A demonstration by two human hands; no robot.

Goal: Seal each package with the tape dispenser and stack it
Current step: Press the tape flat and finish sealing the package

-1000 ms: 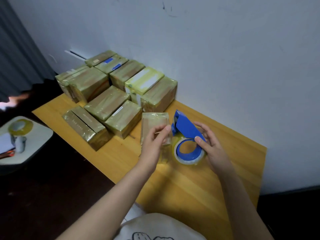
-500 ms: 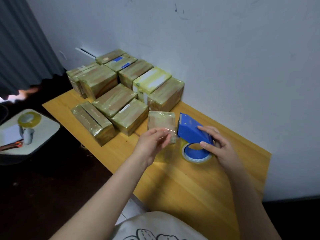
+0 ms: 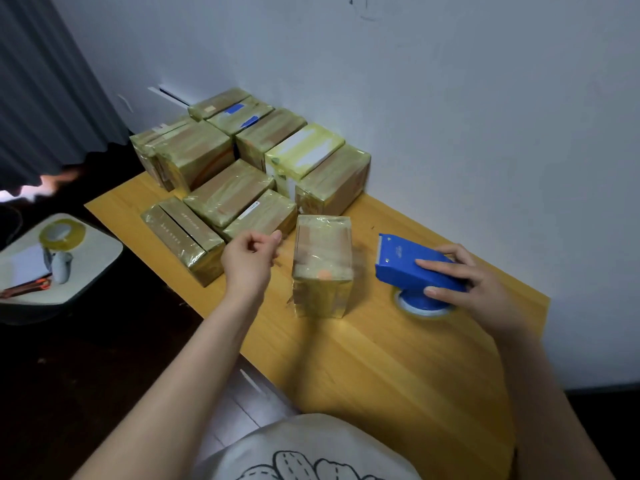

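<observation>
Probably light, stiff and slippery — so take the package (image 3: pixel 322 265), upright on the bench (image 3: pixel 398 358), by its flat sides, with left hand (image 3: pixel 251 258) loosely curled and empty beside it, right hand (image 3: pixel 464 282) gripping the tape dispenser (image 3: pixel 412 268).

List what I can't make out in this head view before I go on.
Head view only:
Upright tape-wrapped brown package: motion-blurred; far face and base hidden by its own body.
Yellowish tape roll under the blue plastic tape dispenser: mostly covered by the dispenser and the right hand.
Left hand: curled fingers hide whether its grip holds anything.
Labels on the stacked wrapped packages: too small.
</observation>
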